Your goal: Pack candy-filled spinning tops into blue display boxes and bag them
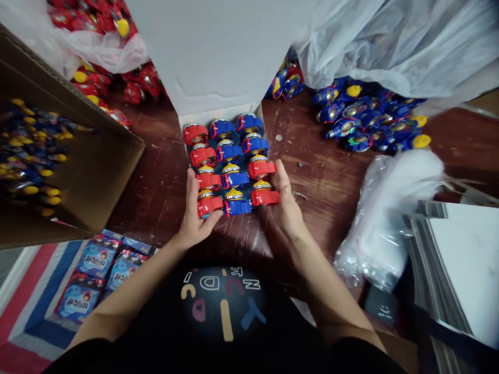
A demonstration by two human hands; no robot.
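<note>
An open white cardboard display box (218, 57) is in front of me, its lid raised at the back. Rows of red and blue watch-like toys with silver and yellow tops fill it, among them a blue toy (235, 179) and a red toy (264, 196). My left hand (197, 221) grips the box's left front corner, thumb across the front beside a red toy. On the right side, my right hand (289, 205) presses its fingers along the box by the red toys. The box walls under both hands are mostly hidden.
Blue toys (358, 117) lie heaped at the back right under plastic, red toys (140, 83) at the back left. A brown carton (117, 182) with more toys stands left. Packaged boxes (93, 259) are lower left; clear plastic bags (390, 218) and stacked white card (463, 259) sit right.
</note>
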